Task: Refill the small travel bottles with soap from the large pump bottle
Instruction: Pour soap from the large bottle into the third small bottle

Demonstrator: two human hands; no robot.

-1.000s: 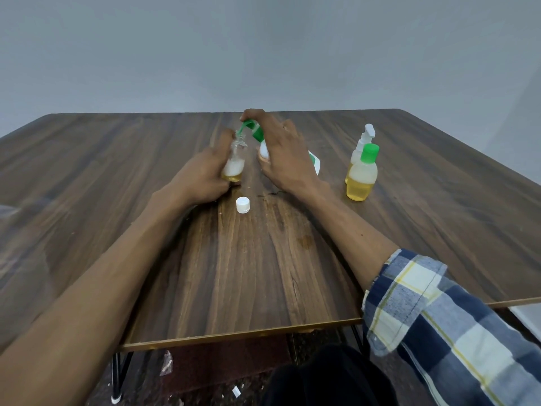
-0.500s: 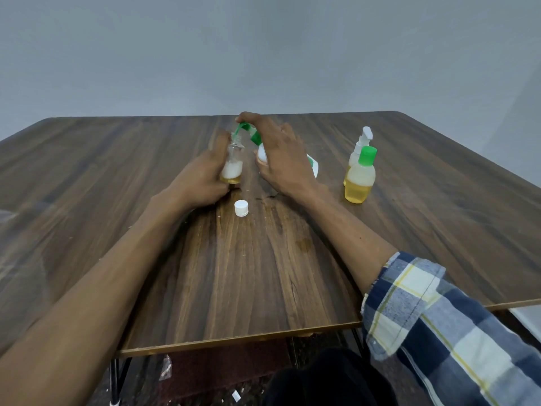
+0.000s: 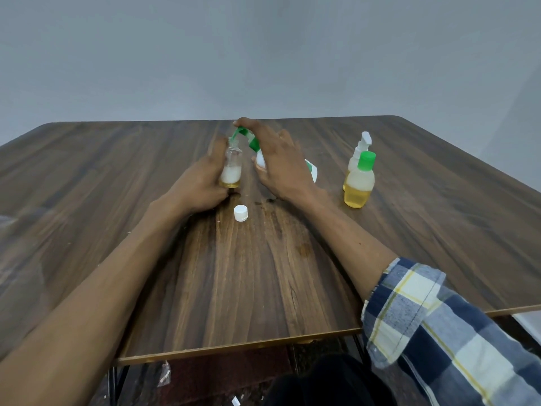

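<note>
My left hand (image 3: 199, 183) grips a small clear travel bottle (image 3: 232, 168), uncapped, upright on the wooden table (image 3: 117, 177), holding white foam over a thin yellow layer. My right hand (image 3: 278, 162) grips the large white pump bottle (image 3: 260, 158), tilted left, with a finger on its green pump head (image 3: 244, 136). The green spout points down into the small bottle's mouth. Most of the pump bottle is hidden behind my right hand. The small bottle's white cap (image 3: 241, 213) lies on the table just in front of my hands.
To the right stand a small bottle with a green cap (image 3: 359, 183), holding yellow liquid, and behind it a white-topped spray bottle (image 3: 360, 149). The table's front edge (image 3: 234, 345) is near me; scraps lie on the floor below.
Both hands keep their hold on the bottles. The pump head and spout stay over the small bottle's mouth; only the camera view has shifted slightly.
</note>
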